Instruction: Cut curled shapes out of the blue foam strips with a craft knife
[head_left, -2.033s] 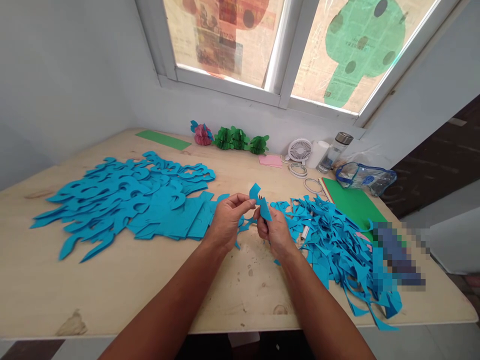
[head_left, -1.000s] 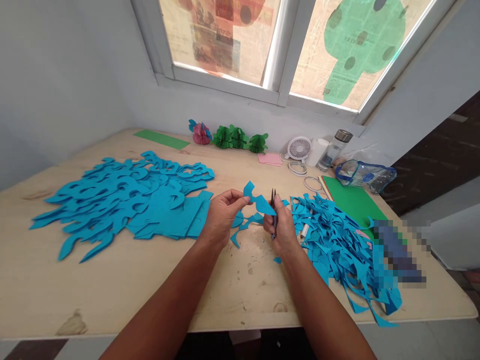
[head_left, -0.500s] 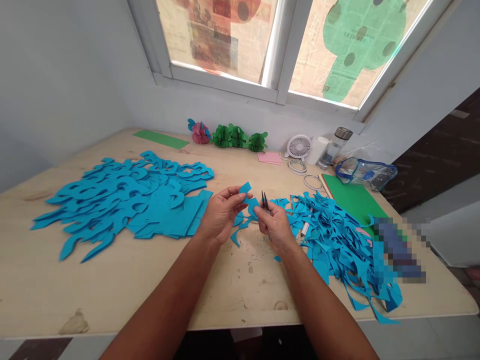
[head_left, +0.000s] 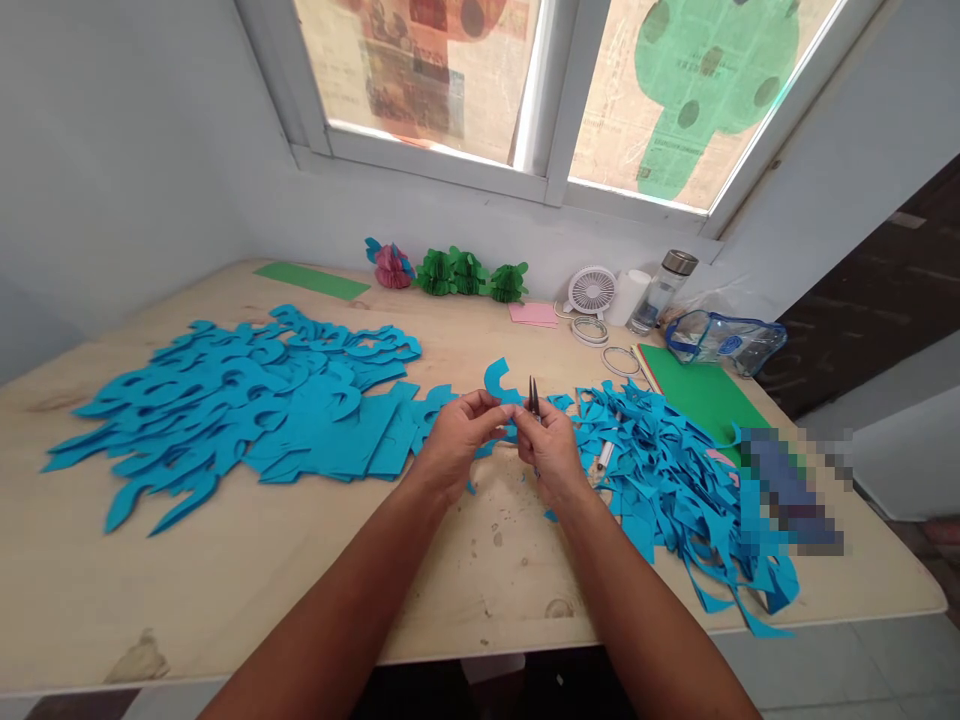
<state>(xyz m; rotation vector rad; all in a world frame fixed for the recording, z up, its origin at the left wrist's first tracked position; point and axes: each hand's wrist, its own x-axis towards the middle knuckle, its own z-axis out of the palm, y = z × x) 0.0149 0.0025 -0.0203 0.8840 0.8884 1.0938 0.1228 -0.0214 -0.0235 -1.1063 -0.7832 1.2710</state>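
Observation:
My left hand pinches a small curved blue paper piece above the middle of the wooden table. My right hand is closed round small dark scissors, blades pointing up beside the piece. The two hands touch at the fingertips. To the left spreads a broad layer of cut blue paper shapes. To the right lies a heap of blue paper scraps, with a white pen-like thing in it.
Along the back wall stand pink and green paper decorations, a pink pad, a small white fan, tape rings, a bottle and a clear pouch. Green sheets lie at right, a green strip back left.
The hands have come together from slightly apart. The blue piece has been turned in my left fingers and the scissors moved back against it. The view has tilted a little.

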